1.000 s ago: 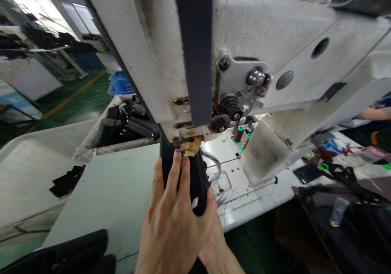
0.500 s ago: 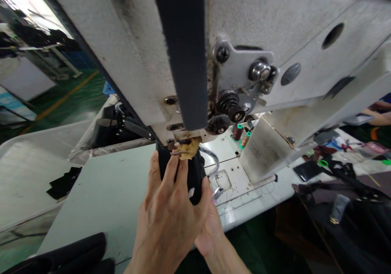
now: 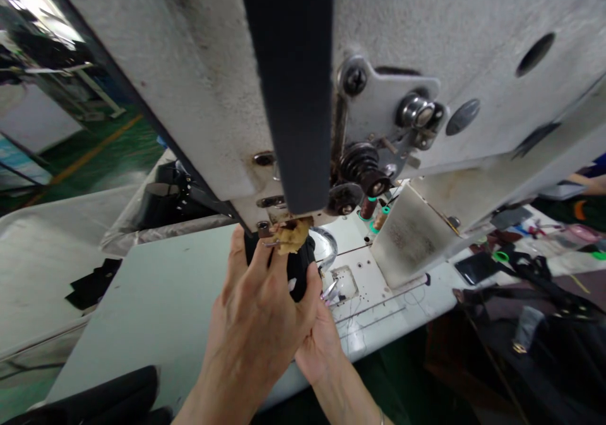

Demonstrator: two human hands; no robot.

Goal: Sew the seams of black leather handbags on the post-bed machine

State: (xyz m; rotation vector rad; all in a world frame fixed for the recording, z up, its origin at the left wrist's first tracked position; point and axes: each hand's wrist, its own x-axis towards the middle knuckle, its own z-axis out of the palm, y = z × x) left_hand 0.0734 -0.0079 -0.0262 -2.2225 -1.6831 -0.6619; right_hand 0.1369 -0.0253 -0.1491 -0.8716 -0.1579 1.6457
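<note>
Fingers [image 3: 261, 254] of the left hand [image 3: 250, 314] lie spread and slightly bent over the black piece [image 3: 298, 272], thumb against its right edge, so it's gripped between them. Right hand [image 3: 322, 349] sits lower, behind the left; its fingers are mostly hidden, can't tell if they grip. Thin band [image 3: 381, 416] on that wrist.

Black piece: dark, smooth-looking, rounded near end, small whitish patch. It's directly under the sewing machine head [image 3: 203, 90], far end hidden by hand and machine. Crumpled yellowish scrap [image 3: 294, 239] at the presser area, fingertips right beside it.

Head is off-white, pebbly painted metal, grimy around the slots. Flat dark grey bar [image 3: 296, 96] runs down its front. Right of that: polished lever plate [image 3: 383, 90], ribbed round tension knob [image 3: 362, 167].

Beyond: maroon spool [image 3: 368, 208] and tan spool [image 3: 380, 218], green-rimmed. Shiny snips [image 3: 331, 291] on the bed, right of the thumb. Pale smooth tabletop [image 3: 165, 292] left; soft black rolls [image 3: 113, 396] at its near corner.
</note>
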